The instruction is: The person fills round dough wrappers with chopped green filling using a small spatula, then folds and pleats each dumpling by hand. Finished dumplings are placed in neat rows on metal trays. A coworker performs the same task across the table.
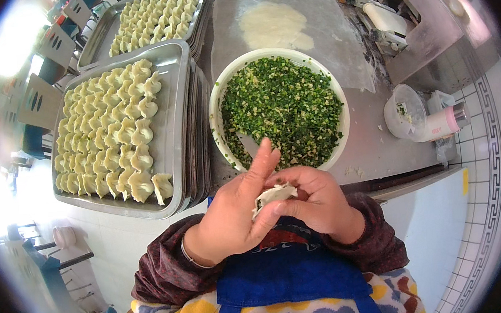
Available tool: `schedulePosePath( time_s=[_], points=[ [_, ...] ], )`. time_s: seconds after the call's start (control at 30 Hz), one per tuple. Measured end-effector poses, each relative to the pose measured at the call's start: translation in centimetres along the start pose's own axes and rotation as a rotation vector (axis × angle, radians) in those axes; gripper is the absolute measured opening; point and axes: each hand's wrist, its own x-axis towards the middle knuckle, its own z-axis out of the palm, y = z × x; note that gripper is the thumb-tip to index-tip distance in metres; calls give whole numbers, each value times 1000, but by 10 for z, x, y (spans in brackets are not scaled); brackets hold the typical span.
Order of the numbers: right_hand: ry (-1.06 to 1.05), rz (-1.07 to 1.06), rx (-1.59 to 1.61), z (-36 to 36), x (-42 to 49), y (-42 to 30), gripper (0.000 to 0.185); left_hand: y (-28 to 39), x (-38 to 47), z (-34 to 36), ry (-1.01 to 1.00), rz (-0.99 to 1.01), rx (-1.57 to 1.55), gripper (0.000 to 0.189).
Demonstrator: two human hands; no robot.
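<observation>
Between my two hands, just below the bowl, is a partly folded dumpling (275,195) with some dark green filling showing at its left end. My left hand (233,215) grips its left side, the thumb along the near face. The fingers and thumb of my right hand (319,195) pinch its right side. Beyond them a wide bowl (337,79) holds chopped green filling with pale bits (282,105). A flat metal spatula or spoon (248,144) stands in the filling, its lower part hidden behind my left hand.
Stacked metal trays (169,101) at left carry rows of folded dumplings (107,132); another dumpling tray (100,47) is behind. Flat dough (273,24) lies on a floured sheet (339,56). At right are a dough-rolling machine (383,20), a clear plastic tub (401,113) and a pink-and-white bottle (442,123).
</observation>
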Motion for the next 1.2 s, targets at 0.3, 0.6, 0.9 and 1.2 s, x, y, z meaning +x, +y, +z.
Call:
schedulePosePath(
  time_s=[0.3, 0.6, 0.9, 1.2],
  points=[
    [-334, -311, -369, -4, 27, -19, 78, 16, 3, 1, -73, -280, -827, 36],
    [-252, -471, -140, 11, 25, 8, 38, 21, -5, 2, -68, -253, -567, 29],
    [-60, -500, -418, 19, 18, 4, 30, 23, -4, 12, 161, -128, -361, 27],
    [-34, -398, -415, 19, 19, 7, 37, 22, 1, 5, 105, -175, -335, 36]
  ],
)
